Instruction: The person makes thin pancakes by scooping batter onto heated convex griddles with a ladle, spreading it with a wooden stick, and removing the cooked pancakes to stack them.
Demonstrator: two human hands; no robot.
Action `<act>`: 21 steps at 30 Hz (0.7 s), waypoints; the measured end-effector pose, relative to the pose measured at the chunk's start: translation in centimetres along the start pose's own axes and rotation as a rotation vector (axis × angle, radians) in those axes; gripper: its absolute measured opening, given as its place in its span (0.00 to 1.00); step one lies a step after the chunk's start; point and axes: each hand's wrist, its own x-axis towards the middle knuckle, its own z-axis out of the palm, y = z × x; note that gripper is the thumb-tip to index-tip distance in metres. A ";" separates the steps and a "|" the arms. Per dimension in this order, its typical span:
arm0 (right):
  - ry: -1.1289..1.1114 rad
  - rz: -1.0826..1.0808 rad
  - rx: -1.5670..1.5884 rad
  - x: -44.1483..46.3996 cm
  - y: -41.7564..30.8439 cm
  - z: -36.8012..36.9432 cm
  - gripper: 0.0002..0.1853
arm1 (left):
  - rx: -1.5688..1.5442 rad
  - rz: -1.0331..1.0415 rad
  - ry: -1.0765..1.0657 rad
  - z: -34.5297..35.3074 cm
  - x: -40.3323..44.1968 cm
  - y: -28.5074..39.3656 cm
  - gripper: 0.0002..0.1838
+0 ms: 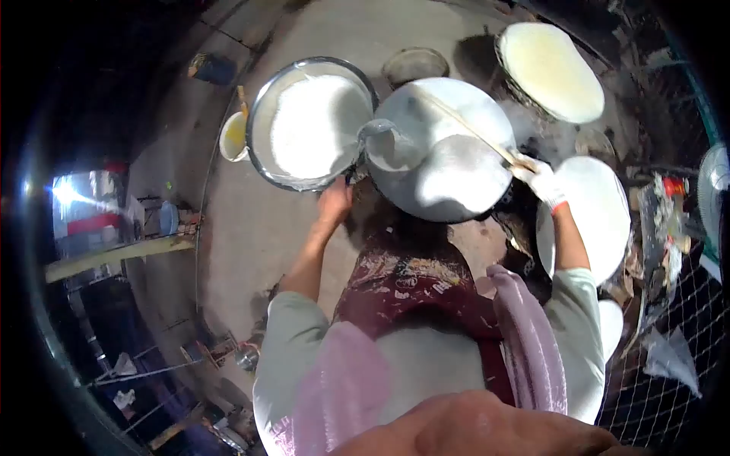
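Observation:
My left hand (pixel 334 202) is closed around the dark handle of a metal ladle (pixel 388 146), whose bowl hangs over the edge of a round pan (pixel 456 102) with a pale, white surface. My right hand (pixel 541 182), in a white glove, grips a long wooden stick (pixel 470 128). That stick slants across the pan toward its far edge. Just left of the pan stands a large metal basin (pixel 256 129) holding white liquid (pixel 315 125). The basin's near rim is close to my left hand. Part of the ladle's handle is hidden.
A white pitcher (pixel 230 150) with yellow contents stands left of the basin. Round white-topped surfaces lie at the far right (pixel 551 72) and near right (pixel 597 220). Steam hangs between them. Wire mesh (pixel 661 372) borders the right side. A dark bowl (pixel 414 65) sits behind the pan.

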 end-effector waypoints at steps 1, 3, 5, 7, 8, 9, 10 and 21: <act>-0.045 -0.047 -0.090 0.3 -0.5 0.9 0.16 | 0.045 -0.079 -0.134 -1.1 0.1 1.0 0.14; -0.227 0.120 0.166 0.6 -1.8 3.6 0.17 | 0.074 -0.008 -0.137 -3.8 -0.9 3.0 0.13; -0.236 0.148 0.231 -0.1 -2.1 5.8 0.18 | 0.063 0.024 -0.184 -5.6 -2.4 3.5 0.12; -0.309 0.365 0.201 -2.2 -3.9 5.5 0.18 | 0.067 0.054 -0.228 -5.8 -4.6 3.0 0.11; -0.319 0.370 0.243 -3.3 -2.5 5.4 0.18 | 0.079 0.070 -0.241 -5.4 -5.8 2.5 0.11; -0.311 0.343 0.225 -5.1 -2.7 5.4 0.18 | 0.092 0.089 -0.257 -4.9 -7.0 2.0 0.11; -0.241 0.368 0.263 -7.3 -3.2 5.6 0.18 | 0.071 0.116 -0.267 -4.1 -8.1 1.6 0.10; 0.086 0.301 1.130 -6.0 -13.1 31.4 0.12 | -0.637 0.304 -0.087 -14.6 -4.4 -1.0 0.09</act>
